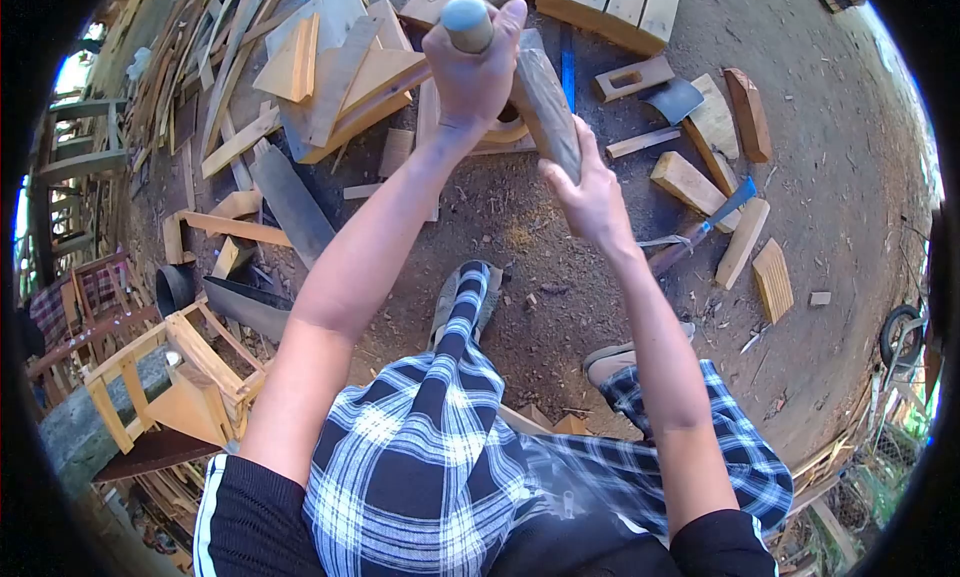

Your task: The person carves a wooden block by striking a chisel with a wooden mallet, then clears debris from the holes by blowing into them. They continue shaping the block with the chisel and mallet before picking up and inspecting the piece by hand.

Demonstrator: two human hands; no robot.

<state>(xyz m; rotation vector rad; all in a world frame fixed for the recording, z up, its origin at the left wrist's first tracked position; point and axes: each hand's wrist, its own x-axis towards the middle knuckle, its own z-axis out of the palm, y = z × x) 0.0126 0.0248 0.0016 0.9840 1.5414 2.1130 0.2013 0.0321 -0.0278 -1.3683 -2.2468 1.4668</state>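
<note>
My left hand (470,82) is wrapped round an upright tool handle (467,25), whose round, pale blue-grey butt end points up at me. The tool's lower end is hidden beneath the fist. My right hand (592,192) grips the near end of a thick, worn wooden bar (545,102). The bar slants away from me, its far end close beside my left hand. Below the two hands, a wooden piece with a curved opening (508,129) shows in part, mostly covered by the left hand and the bar.
Boards (345,82) are stacked at left. On the right lie a block with a slot (633,78), a blue-handled tool (730,202) and several offcuts (772,282). A slatted wooden piece (610,7) stands at the back, a wooden frame (185,377) at lower left.
</note>
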